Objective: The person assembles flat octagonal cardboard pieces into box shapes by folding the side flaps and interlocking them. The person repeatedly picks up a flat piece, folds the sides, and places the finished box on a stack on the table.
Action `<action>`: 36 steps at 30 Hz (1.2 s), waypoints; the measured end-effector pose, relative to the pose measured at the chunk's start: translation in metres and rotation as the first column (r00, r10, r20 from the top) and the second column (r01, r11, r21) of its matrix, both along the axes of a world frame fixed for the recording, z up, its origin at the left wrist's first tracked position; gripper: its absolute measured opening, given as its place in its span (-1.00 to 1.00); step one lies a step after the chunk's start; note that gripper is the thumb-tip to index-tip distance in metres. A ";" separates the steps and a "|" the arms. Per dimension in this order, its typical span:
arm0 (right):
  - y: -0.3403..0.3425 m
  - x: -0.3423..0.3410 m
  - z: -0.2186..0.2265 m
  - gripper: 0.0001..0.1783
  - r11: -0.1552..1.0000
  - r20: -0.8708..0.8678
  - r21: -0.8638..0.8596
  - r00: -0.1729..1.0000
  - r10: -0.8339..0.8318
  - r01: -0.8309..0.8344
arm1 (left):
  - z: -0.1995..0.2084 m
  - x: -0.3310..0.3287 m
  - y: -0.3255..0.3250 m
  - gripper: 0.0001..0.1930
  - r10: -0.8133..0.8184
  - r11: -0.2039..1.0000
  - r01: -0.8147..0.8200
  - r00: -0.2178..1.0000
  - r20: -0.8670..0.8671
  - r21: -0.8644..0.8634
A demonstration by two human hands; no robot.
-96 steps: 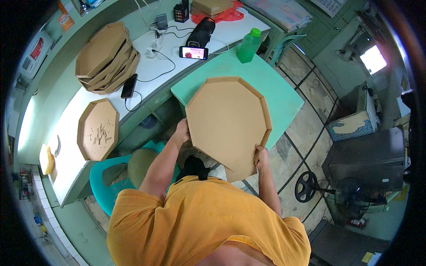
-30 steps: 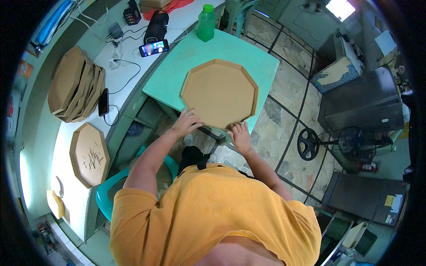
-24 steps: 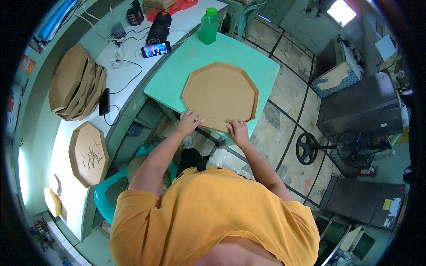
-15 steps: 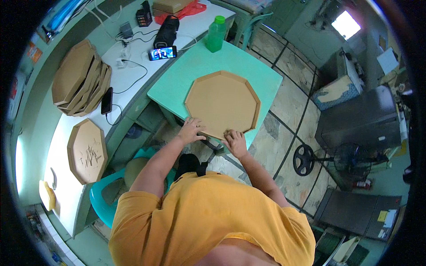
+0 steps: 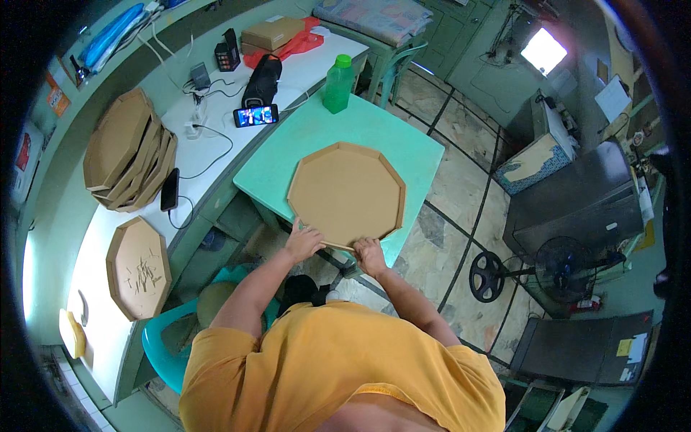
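A shallow octagonal tray of brown cardboard [image 5: 349, 194] with low folded walls lies on the green table, its near side at the table's front edge. At its near left corner, my left hand [image 5: 304, 241] is closed on the rim, fingers bent over the edge. My right hand [image 5: 370, 258] is curled round the near right part of the same side, thumb and fingers pinching the wall. A short stretch of the near rim shows between the two hands. The undersides of both grips are hidden.
A green bottle [image 5: 338, 84] stands at the table's far corner. On the white counter to the left are stacked cardboard trays [image 5: 122, 151], a tray holding small scraps [image 5: 140, 270], a lit phone [image 5: 255, 116] and cables. A turquoise chair [image 5: 165, 345] stands left; a fan [image 5: 565, 268] is at right.
The whole view has shifted, so table and tray appear lower. My left fingers, more spread before, now bend closer round the rim. My right hand keeps its grip on the near side.
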State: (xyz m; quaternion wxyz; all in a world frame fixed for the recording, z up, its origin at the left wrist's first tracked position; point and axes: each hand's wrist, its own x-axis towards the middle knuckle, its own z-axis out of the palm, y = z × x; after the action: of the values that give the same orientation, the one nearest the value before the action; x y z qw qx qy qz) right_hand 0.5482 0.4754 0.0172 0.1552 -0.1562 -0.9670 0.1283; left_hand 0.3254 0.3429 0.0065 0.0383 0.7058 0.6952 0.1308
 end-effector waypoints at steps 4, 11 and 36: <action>0.000 0.000 0.014 -0.87 0.999 -0.013 0.034 1.000 -0.021 0.021 | 0.036 0.016 -0.006 -0.67 0.173 0.941 -0.173 0.985 0.024 0.291; -0.018 -0.019 0.021 -0.88 0.994 0.003 0.111 1.000 -0.011 0.010 | 0.028 0.050 -0.003 -0.47 0.598 0.679 -0.154 -0.450 0.663 -0.718; 0.018 0.056 0.173 -0.57 0.362 -0.377 -0.925 0.387 -0.841 -0.116 | 0.063 -0.030 0.047 -0.66 0.380 0.820 -0.515 0.161 0.911 -0.251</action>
State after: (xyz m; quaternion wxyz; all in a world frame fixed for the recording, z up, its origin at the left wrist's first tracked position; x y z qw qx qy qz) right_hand 0.6046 0.4937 0.1905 0.5280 -0.3817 -0.4664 0.5984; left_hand 0.2958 0.3895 0.0692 0.3505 0.2581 0.7061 0.5585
